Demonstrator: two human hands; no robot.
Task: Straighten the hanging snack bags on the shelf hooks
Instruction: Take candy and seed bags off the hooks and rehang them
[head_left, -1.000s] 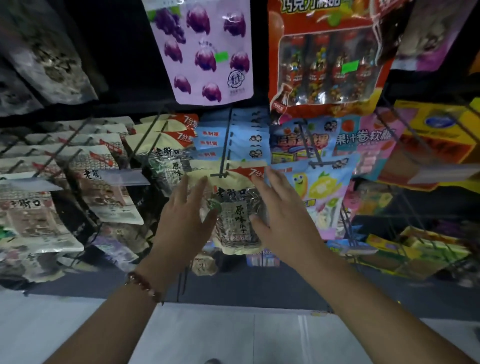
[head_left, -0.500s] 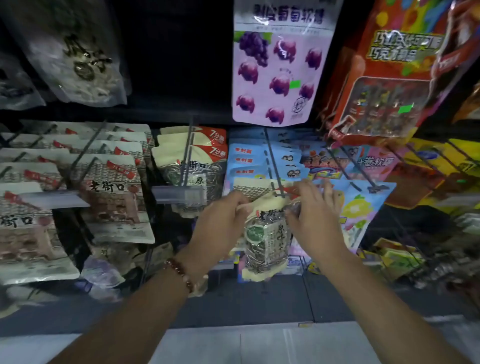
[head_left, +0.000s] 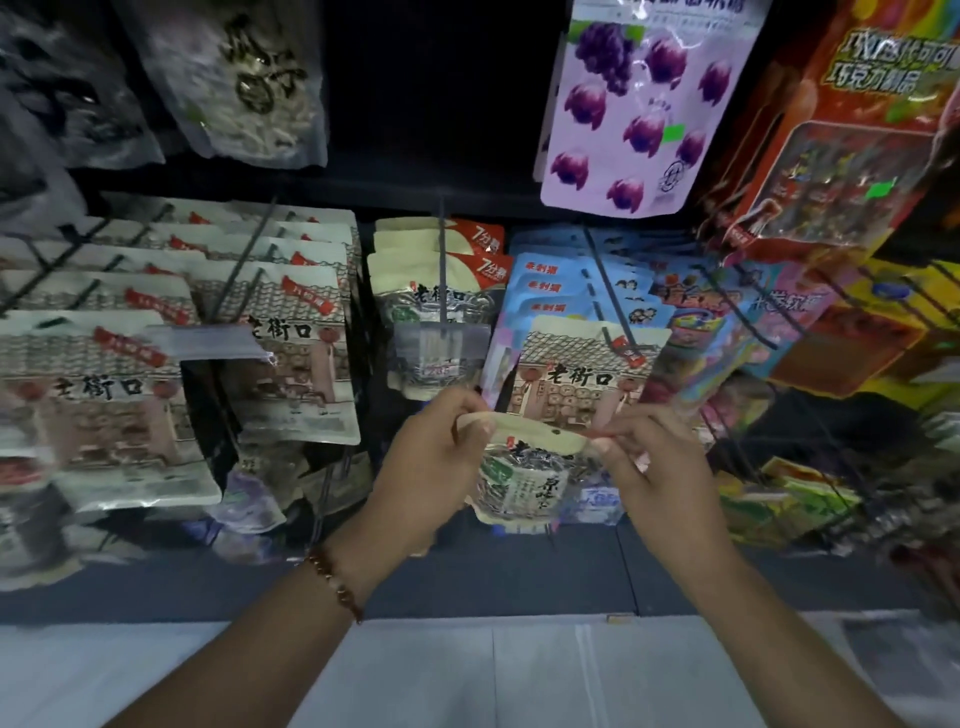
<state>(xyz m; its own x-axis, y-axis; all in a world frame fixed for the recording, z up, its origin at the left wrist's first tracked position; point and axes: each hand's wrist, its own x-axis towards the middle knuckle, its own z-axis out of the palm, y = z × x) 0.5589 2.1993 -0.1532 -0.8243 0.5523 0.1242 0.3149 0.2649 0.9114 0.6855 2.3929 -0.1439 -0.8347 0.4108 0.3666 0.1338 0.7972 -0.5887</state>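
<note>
From my head camera, looking down and forward, I have one seed bag (head_left: 524, 467) off its hook and held in the air in front of the shelf. My left hand (head_left: 431, 467) pinches the left end of its cream top strip, and my right hand (head_left: 654, 478) pinches the right end, so each grip is clamped on that bag. The hang hole in the strip shows between my hands and nothing passes through it.

As I judge it, the job is partway. The house-print bags (head_left: 296, 353) on the left hooks hang in fairly even rows. The cream bags with the red corner (head_left: 441, 270), which look like the one I hold, sit in line on the middle hook (head_left: 441, 270). A house-print bag (head_left: 582, 364) hangs at the front of the blue bags (head_left: 550, 280) just right of that, tilted and seemingly in the wrong row. What is left, I think, is to thread my bag onto a hook and square up that stray one.

Up above hang a purple grape bag (head_left: 623, 114) and a red candy pack (head_left: 841, 156). The clear windows of the cream bags show dark striped seeds inside; what the other bags hold I cannot tell.
</note>
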